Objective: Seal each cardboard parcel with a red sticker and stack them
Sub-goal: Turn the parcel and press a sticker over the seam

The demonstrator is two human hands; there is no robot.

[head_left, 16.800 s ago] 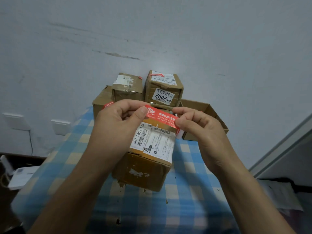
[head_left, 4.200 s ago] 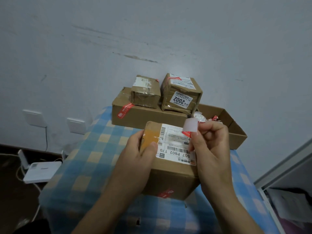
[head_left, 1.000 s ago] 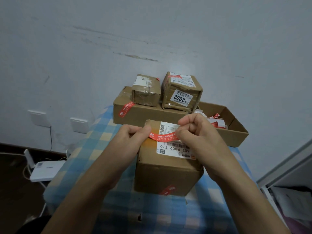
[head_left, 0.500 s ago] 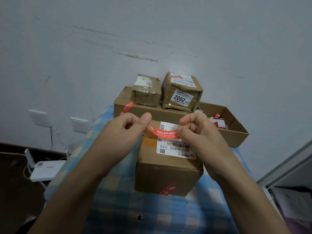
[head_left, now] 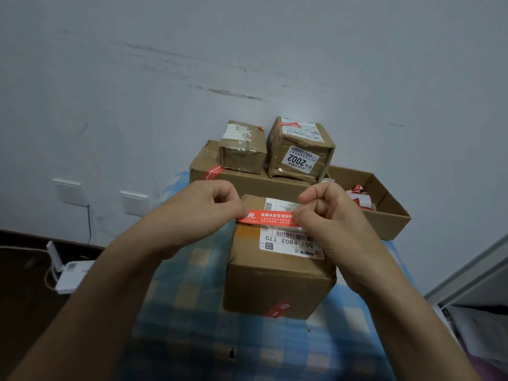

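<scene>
Across the middle of the head view, a desk (head_left: 187, 312) draped in a blue-and-yellow checked cloth runs from the lower edge up to a pale grey wall (head_left: 247, 50) marked with dark scuffs and streaks. At the centre of the cloth sits a cardboard parcel (head_left: 277, 287) with a white shipping label on top and a second red seal (head_left: 277, 309) at its lower front edge. Just above its top, the left hand (head_left: 200, 213) pinches the left end of a red sticker (head_left: 268, 218) between thumb and forefinger, and the right hand (head_left: 330, 224), fingers curled in, pinches the right end. The strip is stretched level between them over the far part of the label; whether it touches the cardboard cannot be told. Higher in the frame, against the wall, a flat carton (head_left: 247, 180) bearing a red strip carries a small taped box (head_left: 242, 149) and, beside it, a taller box (head_left: 301, 149) labelled 2002. To the right of that stack an open cardboard tray (head_left: 384, 215) holds red-and-white scraps. At the left edge two white wall plates (head_left: 70, 191) are fixed low on the wall, a dark cable (head_left: 89, 224) drops from one, and a white router (head_left: 68, 273) lies on the dark floor. At the lower right stands a pale frame (head_left: 472, 270) with papers (head_left: 478, 325) behind it.
</scene>
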